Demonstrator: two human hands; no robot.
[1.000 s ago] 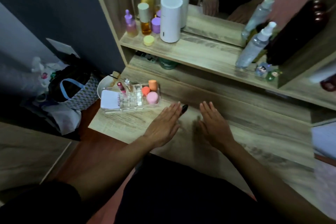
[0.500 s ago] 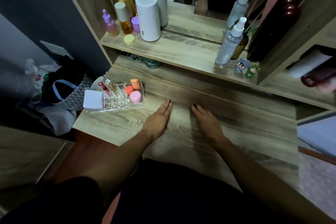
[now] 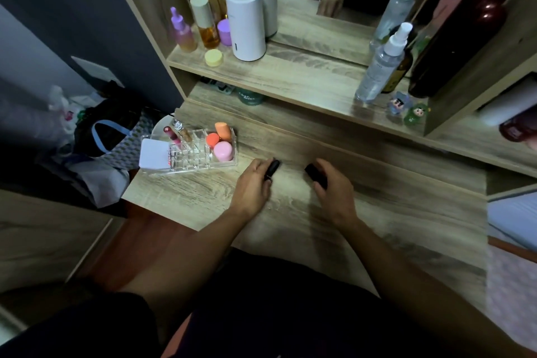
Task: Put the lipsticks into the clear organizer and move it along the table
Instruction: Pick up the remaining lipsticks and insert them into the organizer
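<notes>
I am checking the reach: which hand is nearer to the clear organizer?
Left. The left hand lies just right of the clear organizer, apart from it. The right hand is further right, beyond the left.

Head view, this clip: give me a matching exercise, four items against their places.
Items:
1. white cylinder
2. clear organizer
3. black lipstick
4. clear spray bottle

Places:
A. in the left hand
B. shelf, right part
C. table top, left end
D. shelf, left part, beside the amber bottles

Pairs: 1-D, 2-C, 3-A, 4-B
</notes>
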